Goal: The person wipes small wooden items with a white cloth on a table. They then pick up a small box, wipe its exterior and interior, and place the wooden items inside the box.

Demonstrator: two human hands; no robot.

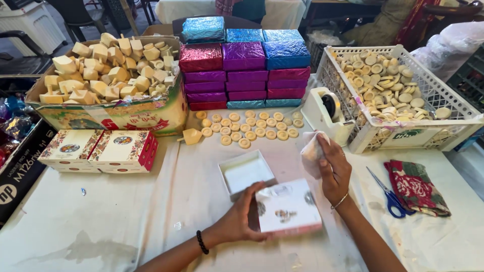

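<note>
My left hand [241, 217] grips the left edge of a small white box lid [288, 206] with a printed top and pink rim, held just above the table. My right hand [333, 171] holds a crumpled piece of white tissue paper [312, 151] above the lid's far right corner. The open white box base [245, 171] lies just behind the lid on the white tablecloth. Behind it, rows of small round wooden discs [250, 127] are laid out, with one wooden spinning top [191, 136] to their left.
A cardboard box of wooden tops [108, 75] stands back left; two printed boxes [101, 148] sit before it. Stacked foil-wrapped boxes [244, 68] stand at the back centre. A tape dispenser [327, 113], white crate of discs [398, 95], blue scissors [388, 194] and floral cloth [416, 186] lie right.
</note>
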